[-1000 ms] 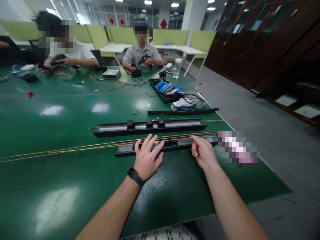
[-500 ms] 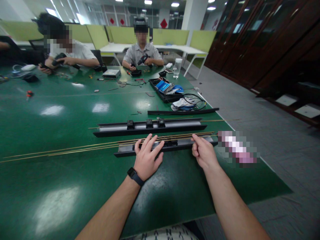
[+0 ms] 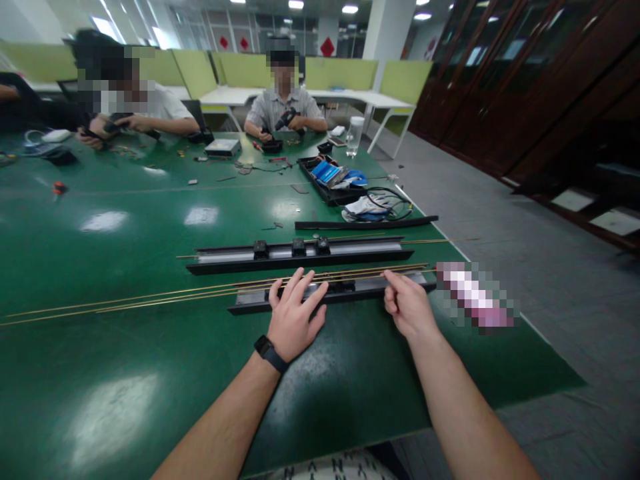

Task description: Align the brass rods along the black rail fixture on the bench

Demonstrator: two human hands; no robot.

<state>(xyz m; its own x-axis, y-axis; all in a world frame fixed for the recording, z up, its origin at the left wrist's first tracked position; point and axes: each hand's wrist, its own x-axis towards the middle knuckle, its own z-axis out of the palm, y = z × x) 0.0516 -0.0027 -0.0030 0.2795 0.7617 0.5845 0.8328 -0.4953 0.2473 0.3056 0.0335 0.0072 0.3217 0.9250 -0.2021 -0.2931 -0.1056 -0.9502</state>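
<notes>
Several long, thin brass-coloured rods lie across the near black channel, which has a pale inner strip and dark blocks partly hidden by my hand. The rods stick out far beyond its left end. My left hand, a dark watch on its wrist, rests over the rods and channel with fingers spread. Towards the channel's right end, my right hand pinches at a rod between index finger and thumb, its other fingers curled in. How firmly it grips cannot be made out.
Behind lies a second black channel with three dark blocks. A black strip, gloves and a filled black tray are farther back. A blurred pink item sits at the right. Two people work across the green table.
My right hand has shifted very slightly left along the rods. My left hand and the channels stay in place.
</notes>
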